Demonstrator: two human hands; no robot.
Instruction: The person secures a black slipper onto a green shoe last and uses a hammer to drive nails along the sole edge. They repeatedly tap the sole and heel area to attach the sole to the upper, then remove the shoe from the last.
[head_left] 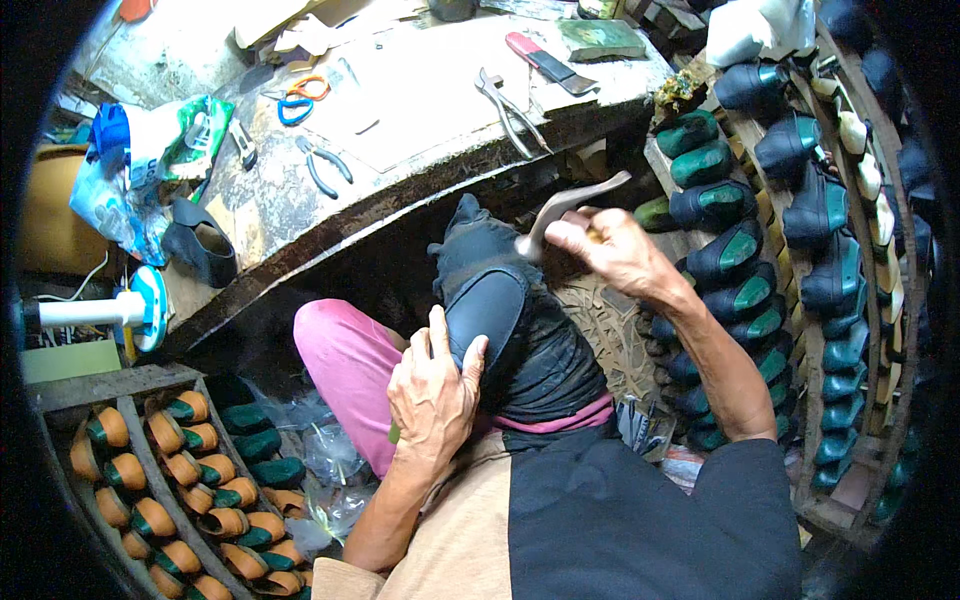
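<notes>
A black shoe lies on my raised thigh, over a dark cloth covering. My left hand steadies it, with fingers and thumb pressed on its near end. Above and to the right of the shoe, my right hand is closed round a shoemaker's hammer. The hammer's curved metal head is raised, its lower end close to the shoe's far right edge in this view. Most of the handle is hidden in my fist.
On the bench lie pincers, pliers, scissors and a knife with red handle. Racks of black shoes stand at right, a rack of tan shoes at lower left. Another black shoe sits on the bench's left end.
</notes>
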